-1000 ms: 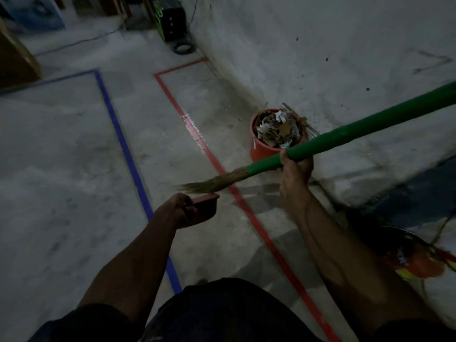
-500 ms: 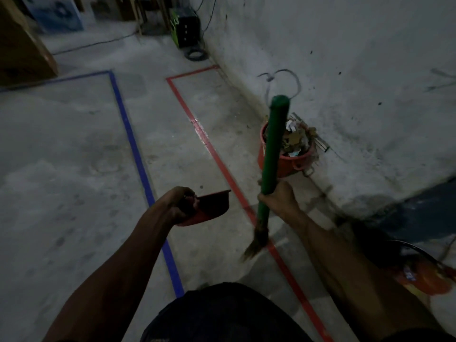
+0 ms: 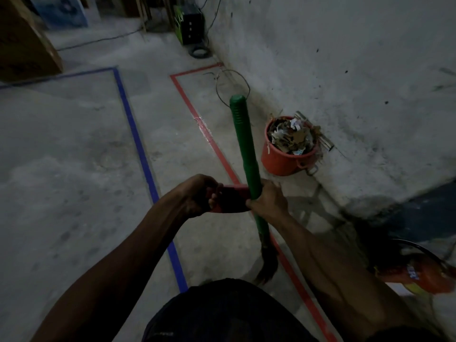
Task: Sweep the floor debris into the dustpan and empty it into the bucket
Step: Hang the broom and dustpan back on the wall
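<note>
My right hand [image 3: 267, 202] grips the green broom handle [image 3: 243, 134], which stands nearly upright with its dark bristles [image 3: 267, 266] down on the floor by the red tape line. My left hand [image 3: 199, 199] holds the small red dustpan [image 3: 232, 199] by its rim, right beside the handle and touching my right hand. The orange bucket [image 3: 278, 161] stands against the wall just beyond, heaped with paper and leaf scraps. No loose debris shows on the floor near the broom.
A blue tape line [image 3: 138, 144] and a red tape line [image 3: 209, 137] run across the concrete floor. The white wall [image 3: 345, 70] rises on the right. A green machine [image 3: 188, 23] and cable coil sit far back; an orange object [image 3: 419, 277] lies lower right.
The broom swung from lying across the view to standing upright, bristles down near my feet. My left hand brought the dustpan right until it meets the handle and my right hand.
</note>
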Motion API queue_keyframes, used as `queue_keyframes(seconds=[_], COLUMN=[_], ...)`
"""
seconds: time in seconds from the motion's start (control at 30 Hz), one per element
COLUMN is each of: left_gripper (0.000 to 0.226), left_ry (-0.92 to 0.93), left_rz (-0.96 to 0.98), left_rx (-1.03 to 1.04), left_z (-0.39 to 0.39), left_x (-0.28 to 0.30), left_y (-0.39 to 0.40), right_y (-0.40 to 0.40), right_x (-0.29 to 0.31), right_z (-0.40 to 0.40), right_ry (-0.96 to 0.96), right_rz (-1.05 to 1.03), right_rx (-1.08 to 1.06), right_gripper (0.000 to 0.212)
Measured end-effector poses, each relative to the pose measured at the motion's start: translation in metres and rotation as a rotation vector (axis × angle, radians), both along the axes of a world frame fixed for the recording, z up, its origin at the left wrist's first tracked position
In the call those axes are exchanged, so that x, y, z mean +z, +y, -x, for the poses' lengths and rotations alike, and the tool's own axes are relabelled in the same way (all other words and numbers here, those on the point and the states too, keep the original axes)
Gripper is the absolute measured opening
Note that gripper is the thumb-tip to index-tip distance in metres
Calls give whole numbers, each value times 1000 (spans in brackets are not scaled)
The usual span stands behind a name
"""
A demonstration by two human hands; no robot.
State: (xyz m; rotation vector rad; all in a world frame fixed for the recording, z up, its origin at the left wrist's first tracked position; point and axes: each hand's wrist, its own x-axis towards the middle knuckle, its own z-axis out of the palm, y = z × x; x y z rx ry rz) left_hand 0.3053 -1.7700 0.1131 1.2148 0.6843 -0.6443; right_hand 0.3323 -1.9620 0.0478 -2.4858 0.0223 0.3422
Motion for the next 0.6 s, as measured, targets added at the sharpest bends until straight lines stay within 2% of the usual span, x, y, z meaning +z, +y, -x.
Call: queue_keyframes(seconds=[0.2, 0.37, 0.47, 0.6], left_gripper=[16, 48, 62, 56], left_ry=[10, -10, -223, -707], left_rz=[-20, -86, -360, -763], left_rx=[-9, -45, -171, -268], left_z=[-4, -4, 1, 4], left_x=[-4, 4, 8, -9], left_y=[3, 2, 1, -1], right_y=[0, -2, -8, -17], right_x=[2, 2, 3, 5], right_z=[8, 9, 8, 1], right_ry=[30, 50, 46, 76], right_rz=[19, -8, -21, -81], right_rx=[-29, -72, -114, -172], right_gripper=[54, 54, 49, 51])
